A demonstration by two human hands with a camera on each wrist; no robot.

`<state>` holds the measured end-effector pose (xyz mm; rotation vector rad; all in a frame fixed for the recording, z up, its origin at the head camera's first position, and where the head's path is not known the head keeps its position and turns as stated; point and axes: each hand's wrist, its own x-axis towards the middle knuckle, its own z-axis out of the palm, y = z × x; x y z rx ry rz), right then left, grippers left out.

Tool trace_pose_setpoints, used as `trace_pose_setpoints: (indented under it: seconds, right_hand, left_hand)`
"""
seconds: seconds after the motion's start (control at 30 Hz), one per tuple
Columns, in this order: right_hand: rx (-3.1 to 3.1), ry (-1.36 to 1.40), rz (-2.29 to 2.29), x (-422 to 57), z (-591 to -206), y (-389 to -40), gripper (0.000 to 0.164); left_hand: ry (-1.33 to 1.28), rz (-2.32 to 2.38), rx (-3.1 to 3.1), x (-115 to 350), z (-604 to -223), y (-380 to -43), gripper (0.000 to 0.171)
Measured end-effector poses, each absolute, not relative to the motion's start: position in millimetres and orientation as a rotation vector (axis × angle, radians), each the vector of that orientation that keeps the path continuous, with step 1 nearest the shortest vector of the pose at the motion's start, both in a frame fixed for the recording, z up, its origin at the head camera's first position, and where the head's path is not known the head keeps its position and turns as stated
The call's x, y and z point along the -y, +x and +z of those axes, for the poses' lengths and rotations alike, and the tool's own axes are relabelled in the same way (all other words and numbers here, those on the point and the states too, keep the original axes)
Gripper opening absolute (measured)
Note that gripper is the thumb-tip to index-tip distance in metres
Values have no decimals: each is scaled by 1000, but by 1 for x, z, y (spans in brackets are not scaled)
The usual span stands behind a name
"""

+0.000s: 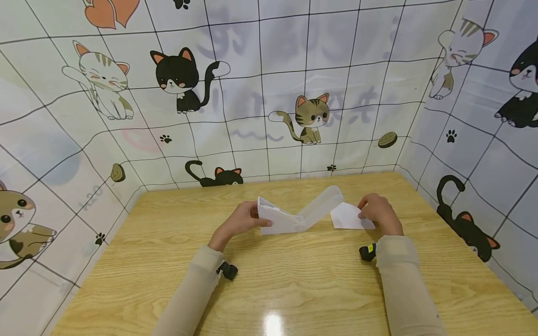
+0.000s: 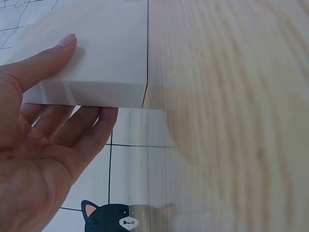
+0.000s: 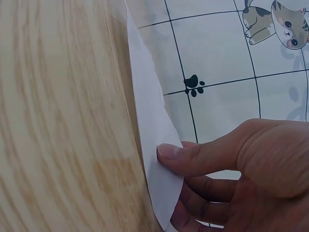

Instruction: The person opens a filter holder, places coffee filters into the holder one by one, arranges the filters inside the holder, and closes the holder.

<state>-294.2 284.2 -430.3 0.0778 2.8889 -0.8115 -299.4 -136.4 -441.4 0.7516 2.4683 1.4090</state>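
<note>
My left hand (image 1: 240, 219) grips a slim white box (image 1: 280, 223) at its left end, standing on its long edge. In the left wrist view the thumb presses the box's broad face (image 2: 108, 46), and the other fingers reach behind it. A translucent flap (image 1: 322, 206) slants up and away from the box's right end. To the right, my right hand (image 1: 381, 214) pinches a piece of white paper (image 1: 345, 217) by its right side. The right wrist view has the thumb on the paper's front (image 3: 149, 116) and fingers behind it. The box's inside is mostly hidden.
A wooden table (image 1: 294, 289) lies under both hands. Behind it and at both sides hangs a white sheet (image 1: 252, 116) with grid lines and cartoon cats. Small black cameras (image 1: 228, 270) sit at both wrists.
</note>
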Motion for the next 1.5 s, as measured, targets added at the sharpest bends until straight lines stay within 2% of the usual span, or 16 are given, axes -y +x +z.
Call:
trace_pose_setpoints:
  seconds: [0.37, 0.9, 1.5]
  right_hand:
    - [-2916, 66, -804, -284, -432, -295, 25]
    - [-2852, 152, -897, -284, -422, -287, 28]
    - [-2870, 110, -949, -286, -414, -294, 33]
  left_hand:
    - [768, 1405, -2464, 135, -441, -300, 39]
    - [753, 1419, -2466, 136, -440, -299, 39]
    - [735, 1419, -2471, 135, -441, -300, 38]
